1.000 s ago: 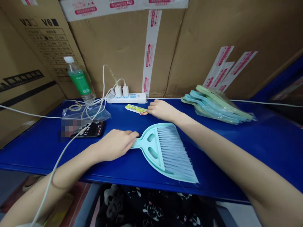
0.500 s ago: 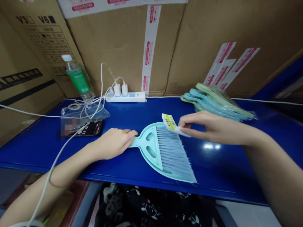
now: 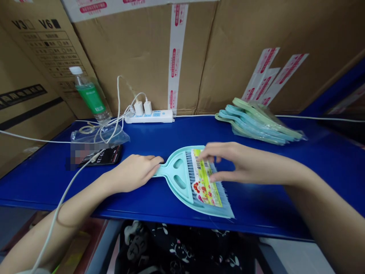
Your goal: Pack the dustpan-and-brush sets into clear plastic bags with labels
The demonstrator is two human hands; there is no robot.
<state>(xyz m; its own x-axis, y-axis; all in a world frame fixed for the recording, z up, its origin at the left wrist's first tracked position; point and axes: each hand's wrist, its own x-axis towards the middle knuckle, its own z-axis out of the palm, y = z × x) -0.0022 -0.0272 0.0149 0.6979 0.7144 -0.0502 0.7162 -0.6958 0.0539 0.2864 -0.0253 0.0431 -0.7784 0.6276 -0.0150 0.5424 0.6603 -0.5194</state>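
A light-blue dustpan lies on the blue table with a small hand brush nested in it, its grey-blue bristles fanning toward the right. My left hand is closed around the handle end at the left. Across the bristles lies a printed label card in white and yellow-green, with a red cartoon on it. Over the card's right side is my right hand, thumb and fingers apart. Its fingertips overlap the card; whether they press on it is hard to tell.
Plastic-wrapped green and blue dustpan sets lie at the back right. A white power strip with chargers stands along the cardboard. To the left are a green-labelled bottle, a phone and loose cables; one cable crosses my left forearm.
The label card, earlier held tilted above the bristles in my right hand, now lies flat across them. My right hand's fingers have spread. My left hand keeps hold of the handle.
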